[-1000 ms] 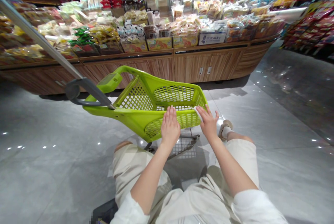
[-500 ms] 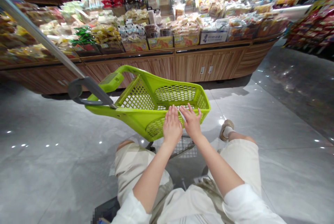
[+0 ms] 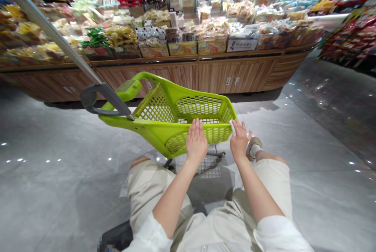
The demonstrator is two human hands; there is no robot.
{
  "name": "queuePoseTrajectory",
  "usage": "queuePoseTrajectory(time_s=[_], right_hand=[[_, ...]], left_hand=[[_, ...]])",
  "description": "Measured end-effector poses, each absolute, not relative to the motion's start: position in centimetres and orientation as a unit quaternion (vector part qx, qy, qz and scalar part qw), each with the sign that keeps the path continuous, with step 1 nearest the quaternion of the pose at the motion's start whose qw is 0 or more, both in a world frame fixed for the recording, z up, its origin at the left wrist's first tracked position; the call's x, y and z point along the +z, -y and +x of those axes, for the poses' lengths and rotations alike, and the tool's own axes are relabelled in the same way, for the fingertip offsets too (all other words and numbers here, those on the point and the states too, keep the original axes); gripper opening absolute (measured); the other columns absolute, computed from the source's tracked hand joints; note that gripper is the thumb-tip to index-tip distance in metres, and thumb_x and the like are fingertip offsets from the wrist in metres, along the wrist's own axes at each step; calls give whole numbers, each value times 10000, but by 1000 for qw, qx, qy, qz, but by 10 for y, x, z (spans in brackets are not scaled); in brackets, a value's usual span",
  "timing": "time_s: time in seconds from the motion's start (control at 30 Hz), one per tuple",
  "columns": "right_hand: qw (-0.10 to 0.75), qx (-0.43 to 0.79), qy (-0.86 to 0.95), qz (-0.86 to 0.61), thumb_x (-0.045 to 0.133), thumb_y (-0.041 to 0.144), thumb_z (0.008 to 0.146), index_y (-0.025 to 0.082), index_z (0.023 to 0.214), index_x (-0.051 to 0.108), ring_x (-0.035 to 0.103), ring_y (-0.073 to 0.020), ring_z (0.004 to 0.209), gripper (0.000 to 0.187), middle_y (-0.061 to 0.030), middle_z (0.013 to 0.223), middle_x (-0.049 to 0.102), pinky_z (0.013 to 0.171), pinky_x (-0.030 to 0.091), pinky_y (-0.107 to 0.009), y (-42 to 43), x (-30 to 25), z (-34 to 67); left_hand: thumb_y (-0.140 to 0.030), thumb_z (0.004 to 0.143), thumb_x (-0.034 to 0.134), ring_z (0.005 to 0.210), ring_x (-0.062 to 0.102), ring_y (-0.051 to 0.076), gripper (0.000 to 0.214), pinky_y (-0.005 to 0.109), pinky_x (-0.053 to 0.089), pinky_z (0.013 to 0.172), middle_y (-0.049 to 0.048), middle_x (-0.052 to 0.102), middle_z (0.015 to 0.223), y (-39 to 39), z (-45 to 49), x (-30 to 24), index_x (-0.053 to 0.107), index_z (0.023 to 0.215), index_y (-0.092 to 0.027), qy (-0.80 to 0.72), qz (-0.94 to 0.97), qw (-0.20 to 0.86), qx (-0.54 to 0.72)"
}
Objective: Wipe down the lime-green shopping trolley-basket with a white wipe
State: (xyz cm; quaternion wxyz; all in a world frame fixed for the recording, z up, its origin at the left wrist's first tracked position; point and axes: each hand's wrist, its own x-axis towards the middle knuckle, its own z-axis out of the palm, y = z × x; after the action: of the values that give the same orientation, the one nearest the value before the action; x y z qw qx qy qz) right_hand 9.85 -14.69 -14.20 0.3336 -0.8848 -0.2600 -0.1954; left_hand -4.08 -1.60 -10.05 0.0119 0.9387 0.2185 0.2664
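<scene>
A lime-green shopping cart basket (image 3: 152, 128) with perforated walls stands in front of me, its near rim towards me. My left hand (image 3: 196, 140) lies on the near rim with its fingers stretched out flat. At the rim's right end, my right hand (image 3: 240, 141) presses a small white wipe (image 3: 233, 127) against the corner. Most of the wipe is hidden behind the fingers, so whether it is cloth or tissue I cannot tell. Through the basket's open top its slotted floor shows.
A grey handle loop (image 3: 107, 97) and a metal pole (image 3: 55, 35) rise at the cart's left end. Behind stands a wooden display counter (image 3: 217, 74) piled with packaged snacks. My shoe (image 3: 254, 147) rests on the shiny tiled floor (image 3: 308, 134) at the right.
My right hand has slid right along the near rim to the corner with the white wipe, away from my left hand. The left hand stays nearly in place on the rim.
</scene>
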Motion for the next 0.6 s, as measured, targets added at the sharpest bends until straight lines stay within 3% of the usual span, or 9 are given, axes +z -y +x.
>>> queuePoseTrajectory(time_s=[0.3, 0.4, 0.6], right_hand=[[296, -148, 465, -821, 407, 22, 723, 287, 1467, 421, 262, -211, 1491, 790, -34, 1506, 495, 1182, 54, -557, 99, -108, 45], [282, -168, 455, -827, 403, 28, 723, 319, 1469, 411, 248, -204, 1497, 800, -10, 1495, 508, 1182, 25, -561, 125, -119, 68], [310, -204, 352, -859, 375, 29, 701, 294, 1440, 456, 368, -209, 1444, 789, -40, 1458, 548, 1168, 103, -558, 171, -147, 113]], left_hand=[[-139, 919, 382, 1532, 115, 239, 642, 461, 238, 1242, 168, 267, 1620, 13, -44, -104, 233, 1534, -36, -217, 940, 2, 264], [-138, 926, 370, 1530, 130, 231, 636, 450, 239, 1242, 157, 275, 1619, 13, -46, -103, 226, 1539, -43, -220, 939, 0, 264], [-138, 932, 367, 1528, 143, 239, 643, 452, 243, 1242, 162, 283, 1615, 15, -45, -102, 207, 1548, -46, -227, 934, 8, 275]])
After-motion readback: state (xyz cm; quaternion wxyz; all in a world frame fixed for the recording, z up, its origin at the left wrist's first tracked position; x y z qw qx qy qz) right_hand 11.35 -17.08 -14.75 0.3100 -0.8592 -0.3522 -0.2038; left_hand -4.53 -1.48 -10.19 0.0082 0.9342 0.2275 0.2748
